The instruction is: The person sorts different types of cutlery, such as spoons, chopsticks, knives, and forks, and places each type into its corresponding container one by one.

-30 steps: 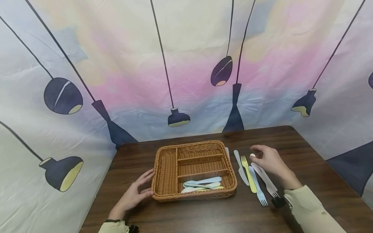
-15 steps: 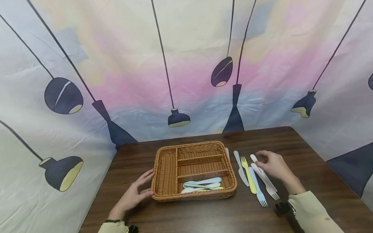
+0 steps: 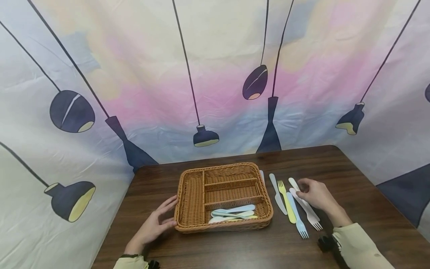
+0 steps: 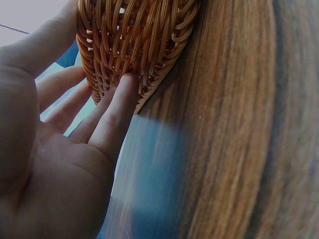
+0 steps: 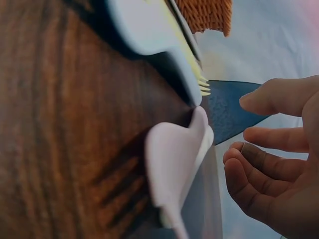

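Observation:
My left hand (image 3: 152,226) lies against the left side of a woven basket (image 3: 180,194), its fingertips touching the wicker wall (image 4: 142,40) in the left wrist view. Its fingers are nearly straight. My right hand (image 3: 317,195) is just over the cutlery at the right and holds nothing; a gap shows between thumb and fingers (image 5: 279,140) in the right wrist view. Nearest to it are a pale pink fork (image 3: 311,215) and a white utensil (image 3: 292,182) whose lower part is hidden. Left of these lie a light blue fork (image 3: 299,222), a yellow fork (image 3: 288,207) and a pale knife (image 3: 277,195).
The basket's front compartment holds several pastel spoons (image 3: 236,208); dividers (image 3: 231,184) separate its other sections. A pale handle (image 3: 262,176) shows behind the basket's right side. The brown table (image 3: 242,246) ends at a patterned cloth backdrop (image 3: 228,74).
My right hand has drawn back to the right, from the upper end of the white utensil, which its fingers no longer cover. The left hand and the basket have stayed put.

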The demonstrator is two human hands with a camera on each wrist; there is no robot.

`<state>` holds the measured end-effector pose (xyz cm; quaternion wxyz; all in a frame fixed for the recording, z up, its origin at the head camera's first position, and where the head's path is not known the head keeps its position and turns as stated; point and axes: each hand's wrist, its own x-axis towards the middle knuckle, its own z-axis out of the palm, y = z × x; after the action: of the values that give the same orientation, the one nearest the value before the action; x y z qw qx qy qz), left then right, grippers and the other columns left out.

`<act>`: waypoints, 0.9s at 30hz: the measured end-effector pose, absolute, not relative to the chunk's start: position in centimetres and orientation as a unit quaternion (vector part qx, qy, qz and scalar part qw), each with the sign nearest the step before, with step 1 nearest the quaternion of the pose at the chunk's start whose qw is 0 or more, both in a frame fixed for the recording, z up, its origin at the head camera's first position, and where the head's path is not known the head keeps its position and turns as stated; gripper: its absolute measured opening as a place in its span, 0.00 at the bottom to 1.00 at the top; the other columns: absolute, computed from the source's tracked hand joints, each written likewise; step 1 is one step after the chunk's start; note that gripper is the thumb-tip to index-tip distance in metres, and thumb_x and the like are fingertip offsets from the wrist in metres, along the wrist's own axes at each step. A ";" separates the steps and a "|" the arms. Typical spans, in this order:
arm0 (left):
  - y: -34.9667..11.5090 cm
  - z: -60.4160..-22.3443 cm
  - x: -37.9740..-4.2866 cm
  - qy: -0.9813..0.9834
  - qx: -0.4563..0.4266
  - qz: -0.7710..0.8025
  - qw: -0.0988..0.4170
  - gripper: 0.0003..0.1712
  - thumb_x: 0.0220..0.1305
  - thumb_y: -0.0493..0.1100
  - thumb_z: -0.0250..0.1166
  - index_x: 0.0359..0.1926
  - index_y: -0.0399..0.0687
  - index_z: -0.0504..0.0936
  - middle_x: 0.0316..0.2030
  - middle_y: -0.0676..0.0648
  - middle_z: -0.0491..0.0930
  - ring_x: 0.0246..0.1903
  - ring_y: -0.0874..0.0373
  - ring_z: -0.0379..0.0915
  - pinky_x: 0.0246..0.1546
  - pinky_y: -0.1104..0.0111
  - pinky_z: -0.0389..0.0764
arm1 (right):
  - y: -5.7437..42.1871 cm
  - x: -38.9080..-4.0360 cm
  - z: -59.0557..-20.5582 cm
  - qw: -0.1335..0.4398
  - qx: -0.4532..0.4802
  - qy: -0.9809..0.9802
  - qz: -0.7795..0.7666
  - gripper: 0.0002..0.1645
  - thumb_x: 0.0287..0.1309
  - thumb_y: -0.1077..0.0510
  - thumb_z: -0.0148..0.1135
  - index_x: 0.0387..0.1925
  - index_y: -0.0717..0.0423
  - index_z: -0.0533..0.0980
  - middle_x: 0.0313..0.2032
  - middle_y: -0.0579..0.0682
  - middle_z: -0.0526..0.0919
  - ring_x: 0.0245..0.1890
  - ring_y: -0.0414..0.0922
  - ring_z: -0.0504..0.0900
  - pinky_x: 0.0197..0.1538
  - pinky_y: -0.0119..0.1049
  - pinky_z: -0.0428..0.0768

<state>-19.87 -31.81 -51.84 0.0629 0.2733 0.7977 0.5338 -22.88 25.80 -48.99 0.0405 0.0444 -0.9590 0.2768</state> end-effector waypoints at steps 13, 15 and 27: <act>-31.8 -52.0 -19.8 0.794 0.280 0.536 0.059 0.39 0.63 0.33 0.65 0.72 0.34 0.59 0.75 0.36 0.46 0.68 0.77 0.51 0.55 0.75 0.76 | 25.8 -22.9 -49.9 0.022 0.016 -0.964 0.264 0.24 0.55 0.57 0.67 0.49 0.70 0.77 0.36 0.58 0.82 0.32 0.48 0.78 0.31 0.42 0.77; -31.8 -52.0 -19.8 0.794 0.281 0.536 0.059 0.39 0.63 0.33 0.65 0.72 0.34 0.59 0.75 0.35 0.46 0.68 0.76 0.51 0.55 0.75 0.76 | 25.8 -22.9 -50.0 0.023 0.013 -0.964 0.265 0.23 0.56 0.58 0.66 0.49 0.70 0.77 0.36 0.58 0.83 0.32 0.47 0.78 0.31 0.42 0.78; -31.9 -52.0 -19.9 0.794 0.283 0.536 0.055 0.39 0.63 0.33 0.65 0.72 0.33 0.59 0.75 0.35 0.46 0.68 0.76 0.51 0.55 0.74 0.76 | 26.0 -23.4 -50.4 0.000 -0.009 -0.965 0.262 0.23 0.55 0.62 0.64 0.51 0.71 0.76 0.40 0.64 0.82 0.35 0.51 0.78 0.37 0.48 0.80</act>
<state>-19.87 -31.90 -52.02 0.0548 0.2829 0.7936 0.5358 -23.38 26.05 -50.45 -0.0001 -0.0087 -0.9649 0.2624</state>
